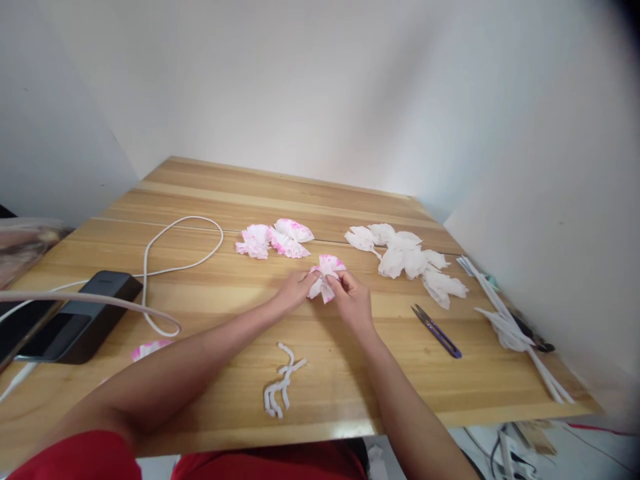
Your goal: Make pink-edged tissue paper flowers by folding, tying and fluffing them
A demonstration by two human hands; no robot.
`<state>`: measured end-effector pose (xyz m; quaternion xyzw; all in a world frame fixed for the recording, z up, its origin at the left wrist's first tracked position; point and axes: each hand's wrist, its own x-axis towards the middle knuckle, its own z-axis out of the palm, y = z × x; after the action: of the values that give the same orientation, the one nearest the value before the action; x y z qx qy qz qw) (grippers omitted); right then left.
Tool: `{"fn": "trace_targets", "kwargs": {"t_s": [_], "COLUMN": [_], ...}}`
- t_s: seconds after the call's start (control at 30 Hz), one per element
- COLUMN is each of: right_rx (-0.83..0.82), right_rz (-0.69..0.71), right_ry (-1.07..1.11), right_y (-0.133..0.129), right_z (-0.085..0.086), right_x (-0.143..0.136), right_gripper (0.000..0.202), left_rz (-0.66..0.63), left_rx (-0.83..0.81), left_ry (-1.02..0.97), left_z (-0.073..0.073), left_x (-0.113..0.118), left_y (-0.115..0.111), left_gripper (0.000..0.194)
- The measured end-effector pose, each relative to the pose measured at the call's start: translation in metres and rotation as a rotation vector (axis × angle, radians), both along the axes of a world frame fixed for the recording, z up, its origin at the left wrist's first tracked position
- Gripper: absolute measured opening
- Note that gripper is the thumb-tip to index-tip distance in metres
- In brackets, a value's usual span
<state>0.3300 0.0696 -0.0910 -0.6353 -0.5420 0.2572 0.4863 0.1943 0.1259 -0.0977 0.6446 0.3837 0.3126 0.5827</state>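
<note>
Between both hands, just above the table, is a pink-and-white tissue paper flower (327, 268) with ruffled edges. My left hand (299, 289) pinches its left side, and my right hand (353, 298) pinches it near the middle from the right. Fingers cover part of its centre. Beyond it lie pink-edged tissue pieces (290, 238), bunched like bows. A cluster of plain white tissue pieces (400, 253) spreads out farther right. Short, bent white fuzzy strips (286, 380) lie between my forearms. Thread snips (437, 331) with purple handles rest to the right of my right hand.
A black box-shaped device (107, 293) and a looping white cable (145, 280) occupy the left side. Part of another pink tissue piece (150, 349) shows beside my left forearm. Long white sticks (537, 367) lie along the right edge of the wooden table (225, 183), which meets walls behind.
</note>
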Motion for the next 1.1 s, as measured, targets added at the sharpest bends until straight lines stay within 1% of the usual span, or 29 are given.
{"fn": "trace_targets", "kwargs": {"t_s": [0.2,0.3,0.37,0.47,0.53,0.57,0.67,0.73,0.83,0.93,1.1], "right_rx": [-0.021,-0.018,-0.024,-0.033,-0.028,-0.03,-0.036,-0.027,-0.009,-0.003,-0.004], "right_rz": [0.028,0.025,0.034,0.015,-0.063,-0.074,-0.059,-0.05,-0.034,-0.018,0.018], "right_ry": [0.2,0.21,0.181,0.141,0.097,0.083,0.002,-0.039,-0.019,0.028,0.097], "right_y": [0.004,0.003,0.003,0.002,0.003,0.004,0.004,0.002,0.0,0.0,0.0], "right_z": [-0.002,0.0,0.001,-0.002,-0.004,-0.006,-0.005,-0.002,0.001,0.0,-0.003], "right_x": [-0.003,-0.005,-0.006,-0.005,-0.005,-0.005,-0.005,-0.007,-0.009,-0.01,-0.009], "right_gripper": [0.029,0.029,0.03,0.034,0.042,0.043,0.033,0.031,0.029,0.028,0.029], "left_rz": [0.102,0.127,0.131,0.112,0.083,0.058,0.006,0.003,0.019,0.008,-0.009], "left_rx": [-0.077,-0.138,-0.137,-0.088,0.001,0.048,0.125,0.126,0.094,0.074,0.069], "left_ry": [-0.119,-0.187,-0.191,-0.165,-0.169,-0.164,-0.18,-0.172,-0.156,-0.16,-0.174], "left_z": [-0.002,-0.008,-0.012,-0.017,-0.016,-0.016,-0.013,-0.013,-0.016,-0.018,-0.015], "left_x": [0.001,0.004,0.005,0.006,0.006,0.006,0.005,0.005,0.005,0.005,0.002], "left_y": [-0.003,-0.003,-0.004,-0.006,-0.008,-0.009,-0.011,-0.012,-0.011,-0.009,-0.008], "left_gripper": [0.036,0.035,0.036,0.036,0.033,0.032,0.03,0.029,0.028,0.031,0.039]}}
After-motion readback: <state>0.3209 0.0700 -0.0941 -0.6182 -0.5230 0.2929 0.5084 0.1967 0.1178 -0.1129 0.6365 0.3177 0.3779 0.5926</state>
